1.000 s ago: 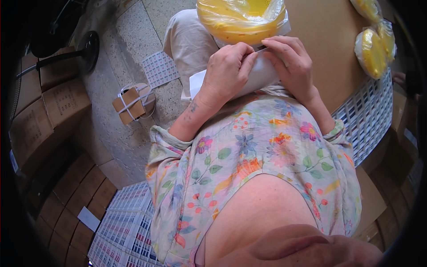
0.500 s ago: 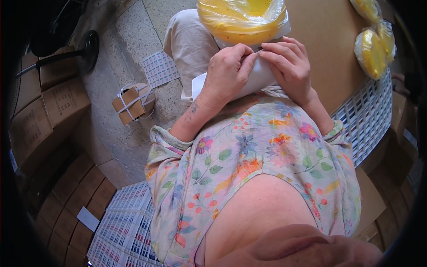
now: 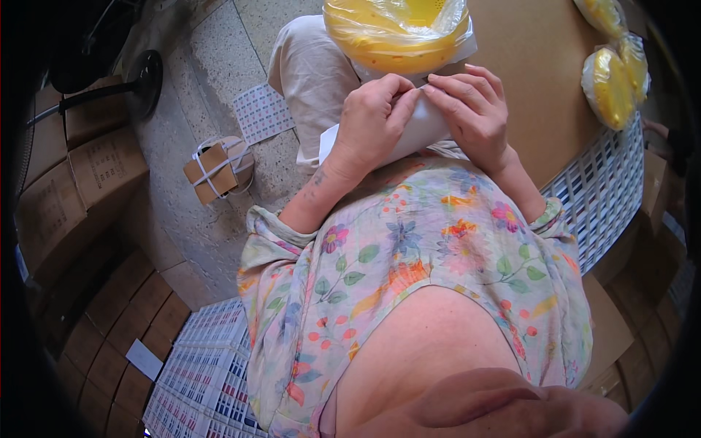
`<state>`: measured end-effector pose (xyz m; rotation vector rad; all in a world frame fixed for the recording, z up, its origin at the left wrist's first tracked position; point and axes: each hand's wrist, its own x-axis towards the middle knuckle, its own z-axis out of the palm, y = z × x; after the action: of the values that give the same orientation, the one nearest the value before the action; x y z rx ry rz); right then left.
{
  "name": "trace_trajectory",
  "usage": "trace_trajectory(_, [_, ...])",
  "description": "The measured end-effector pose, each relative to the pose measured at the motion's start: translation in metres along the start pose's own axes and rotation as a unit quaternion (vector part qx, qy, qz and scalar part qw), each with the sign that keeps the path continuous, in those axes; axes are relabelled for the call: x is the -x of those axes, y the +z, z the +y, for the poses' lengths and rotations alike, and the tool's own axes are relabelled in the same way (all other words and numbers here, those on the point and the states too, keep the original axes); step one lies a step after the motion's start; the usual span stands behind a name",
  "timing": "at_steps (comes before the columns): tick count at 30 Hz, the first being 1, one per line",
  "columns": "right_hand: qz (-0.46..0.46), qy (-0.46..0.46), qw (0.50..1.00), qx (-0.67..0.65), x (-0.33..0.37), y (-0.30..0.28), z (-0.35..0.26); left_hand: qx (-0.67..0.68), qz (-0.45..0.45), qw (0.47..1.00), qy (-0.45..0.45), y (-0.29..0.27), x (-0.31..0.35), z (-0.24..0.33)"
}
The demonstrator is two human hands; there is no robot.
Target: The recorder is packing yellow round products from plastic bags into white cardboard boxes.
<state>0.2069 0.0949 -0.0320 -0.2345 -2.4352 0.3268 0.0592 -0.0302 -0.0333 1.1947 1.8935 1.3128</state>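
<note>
A white sheet (image 3: 423,130), apparently paper, lies across my lap, its far edge bent up between my hands. My left hand (image 3: 374,120) is closed, thumb and forefinger pinched together at that edge. My right hand (image 3: 473,109) pinches the same spot with thumb and forefinger, the other fingers loosely raised. The fingertips of both hands nearly touch; any small piece between them is too small to make out. Just beyond them stands a yellow perforated bowl, like a colander (image 3: 416,60), wrapped in clear plastic.
A brown tabletop (image 3: 540,95) lies to the right, with several bagged yellow pieces (image 3: 612,87) at its far corner and a white woven crate (image 3: 595,197) below. On the floor are a printed sheet (image 3: 263,113) and a strapped cardboard bundle (image 3: 213,171). Cardboard boxes (image 3: 109,168) stack up left.
Both hands have barely moved, still pinching at the sheet's far edge. The sheet's left corner has shifted slightly to the right.
</note>
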Motion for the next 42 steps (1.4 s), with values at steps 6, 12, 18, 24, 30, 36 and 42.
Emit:
trace_trajectory(6, [0.051, 0.173, 0.967, -0.179, -0.003, 0.0, -0.008, 0.065, -0.026, 0.996, -0.049, -0.007, -0.001, 0.0])
trace_trajectory(12, [0.026, 0.098, 0.992, -0.079, 0.003, 0.005, -0.004, 0.066, -0.024, 0.996, -0.051, -0.008, 0.0, 0.001])
trace_trajectory(18, [0.043, 0.089, 0.993, -0.06, -0.008, 0.008, -0.013, 0.04, -0.02, 0.998, -0.032, -0.011, -0.003, 0.001])
trace_trajectory(24, [0.03, 0.027, 0.998, -0.046, -0.014, 0.004, -0.005, -0.06, -0.067, 0.995, -0.042, -0.029, -0.003, -0.008])
trace_trajectory(30, [0.009, 0.049, 0.985, -0.164, -0.037, -0.027, -0.01, -0.184, -0.07, 0.98, 0.035, -0.038, -0.01, 0.003])
trace_trajectory(36, [0.024, 0.168, 0.91, -0.377, -0.074, -0.015, 0.042, -0.282, -0.058, 0.899, 0.33, -0.037, -0.048, 0.021])
trace_trajectory(42, [-0.066, 0.3, 0.852, -0.423, -0.072, 0.02, 0.055, -0.385, -0.132, 0.87, 0.277, -0.046, -0.048, 0.002])
